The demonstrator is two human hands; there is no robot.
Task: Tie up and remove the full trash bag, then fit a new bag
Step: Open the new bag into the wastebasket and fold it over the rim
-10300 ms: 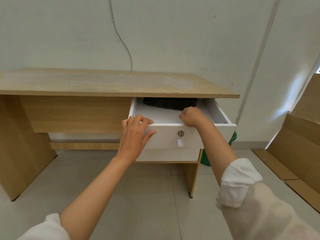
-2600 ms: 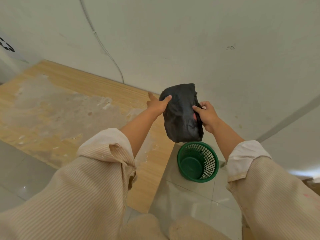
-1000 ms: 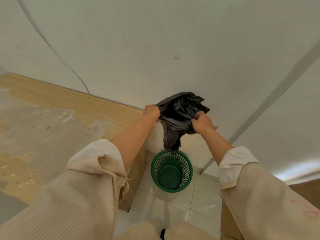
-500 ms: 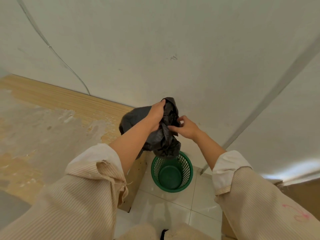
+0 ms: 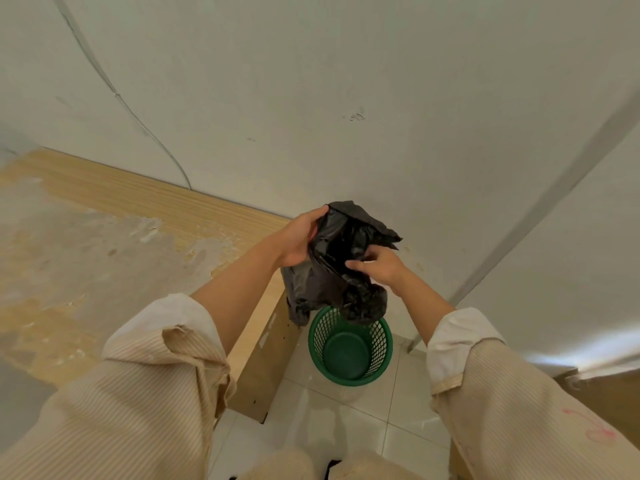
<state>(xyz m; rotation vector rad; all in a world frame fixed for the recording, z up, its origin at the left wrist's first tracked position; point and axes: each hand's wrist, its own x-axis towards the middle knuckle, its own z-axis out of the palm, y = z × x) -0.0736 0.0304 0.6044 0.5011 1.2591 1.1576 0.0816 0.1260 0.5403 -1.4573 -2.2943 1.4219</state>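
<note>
We hold a black trash bag (image 5: 341,268) in the air, directly above a green mesh bin (image 5: 350,348). The bag is thin, glossy plastic, crumpled and only partly unfolded: its upper edge flares into loose creased flaps, while the lower part hangs in a bunched, wrinkled mass whose lowest folds dip to the bin's rim. Our left hand (image 5: 298,237) grips the bag's upper left edge, its fingers (image 5: 317,214) closed on the plastic. Our right hand (image 5: 379,266) pinches a fold near the middle, its fingers (image 5: 355,264) pressed into the film. The bin stands empty and unlined on the pale floor tiles (image 5: 346,417), just beside the end of a wooden worktop (image 5: 104,244) with a patchy, worn surface. Cream ribbed sleeves (image 5: 145,403) are pushed up both forearms. A plain white wall (image 5: 311,98) rises behind.
</note>
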